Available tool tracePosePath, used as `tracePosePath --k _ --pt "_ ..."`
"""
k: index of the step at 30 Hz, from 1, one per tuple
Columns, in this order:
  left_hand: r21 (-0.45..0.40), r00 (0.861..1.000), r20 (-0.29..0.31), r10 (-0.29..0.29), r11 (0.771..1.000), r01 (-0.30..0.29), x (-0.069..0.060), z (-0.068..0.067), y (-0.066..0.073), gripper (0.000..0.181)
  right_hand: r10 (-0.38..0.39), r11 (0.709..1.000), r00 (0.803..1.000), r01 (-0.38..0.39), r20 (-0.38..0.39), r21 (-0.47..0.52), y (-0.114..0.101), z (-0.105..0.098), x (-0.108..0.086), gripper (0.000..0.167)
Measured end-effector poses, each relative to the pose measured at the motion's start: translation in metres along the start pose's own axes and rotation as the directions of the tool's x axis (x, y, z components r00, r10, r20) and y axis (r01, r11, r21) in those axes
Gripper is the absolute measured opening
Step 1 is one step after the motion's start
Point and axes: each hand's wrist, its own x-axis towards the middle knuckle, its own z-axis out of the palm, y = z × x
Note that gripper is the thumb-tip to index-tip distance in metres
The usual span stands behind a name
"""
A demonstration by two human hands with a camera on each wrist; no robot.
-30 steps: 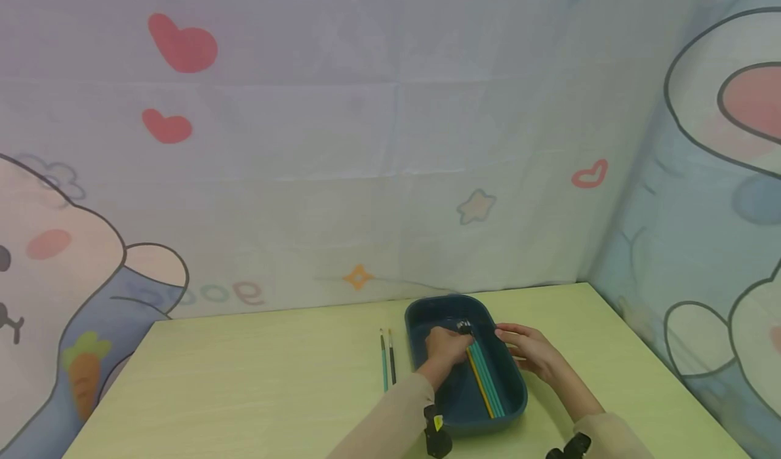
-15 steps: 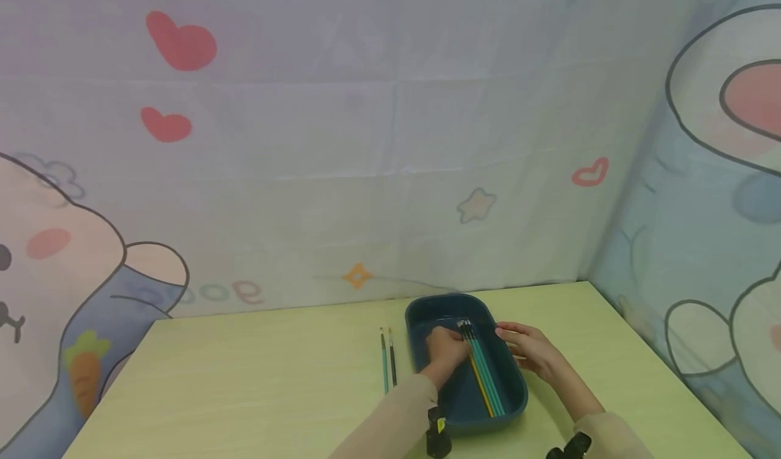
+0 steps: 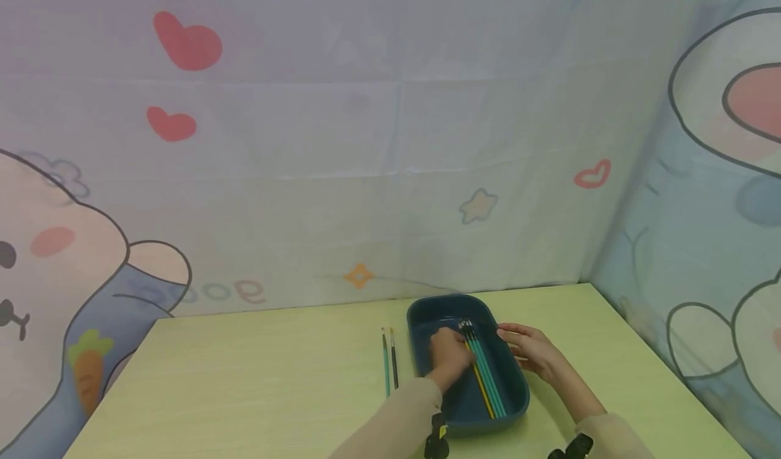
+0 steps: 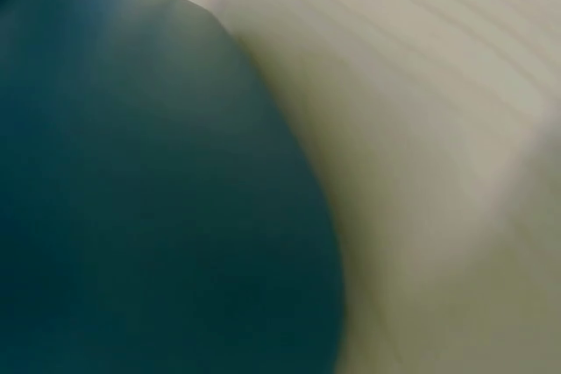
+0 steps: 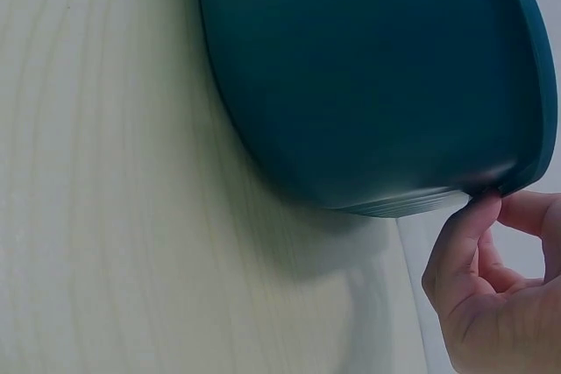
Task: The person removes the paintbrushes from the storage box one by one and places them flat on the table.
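In the head view, a dark blue-green tray (image 3: 466,415) stands on the table. Several paintbrushes with teal handles (image 3: 488,374) and a yellow-handled paintbrush (image 3: 484,391) lie together along its right side, bristle ends at the far end. My left hand (image 3: 450,354) is inside the tray, its bent fingers against the yellow-handled brush; the fingertips are hidden. Outside the right wall, my right hand (image 3: 532,352) pinches the tray rim with thumb and finger, seen closer in the right wrist view, where the hand (image 5: 504,304) meets the rim. The left wrist view shows only the tray's outer wall (image 4: 158,172) and table.
A teal paintbrush (image 3: 386,364) and a black paintbrush (image 3: 394,361) lie side by side on the pale wooden table (image 3: 256,377), left of the tray. A cloth backdrop (image 3: 305,140) with printed cartoons hangs behind the table and along its right side.
My left hand has slid a little toward the near end, uncovering the brushes' bristle ends. The right hand stays at the tray rim.
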Motion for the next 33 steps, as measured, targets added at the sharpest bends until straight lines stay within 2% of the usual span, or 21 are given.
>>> tracePosePath --k 1,6,10,15,21,26,31,33 --pt "0.005 1.0 0.002 0.007 1.0 -0.007 -0.0006 0.0 0.0002 0.012 0.002 1.0 1.0 -0.002 -0.001 -0.002 0.0002 -0.0002 0.0001 0.058" --pt "0.02 0.999 0.024 0.029 0.999 -0.029 -0.0015 0.0009 0.0026 0.046 0.006 1.0 1.0 -0.006 -0.007 -0.017 0.0007 -0.0013 0.001 0.059" --pt "0.043 1.0 0.016 0.016 0.999 -0.016 -0.0013 0.0016 0.0042 0.042 0.002 1.0 1.0 -0.002 -0.01 -0.03 0.0014 -0.0027 0.0023 0.059" --pt "0.056 1.0 0.006 -0.031 0.998 0.031 0.0014 0.0034 0.0023 0.033 -0.002 0.999 1.0 0.001 -0.011 -0.042 0.0019 -0.0041 0.0032 0.06" --pt "0.082 0.998 -0.022 -0.054 0.995 0.056 0.0019 0.004 0.001 0.037 0.005 0.999 1.0 -0.005 -0.012 -0.033 0.0018 -0.0042 0.0034 0.059" --pt "0.042 0.999 -0.017 -0.041 0.998 0.042 -0.0005 0.002 0.0027 0.046 0.004 1.0 1.0 -0.004 -0.015 -0.03 0.0015 -0.0058 0.0035 0.059" --pt "-0.006 0.999 -0.006 -0.034 0.999 0.034 0.0007 0.0002 0.0017 0.048 0.007 0.999 1.0 -0.007 -0.019 -0.031 0.0019 -0.007 0.0036 0.058" --pt "-0.038 0.999 0.017 -0.047 0.998 0.048 0.0026 0.0 0.0002 0.047 0.003 1.0 1.0 -0.004 -0.012 -0.016 0.0023 -0.0079 0.0036 0.058"
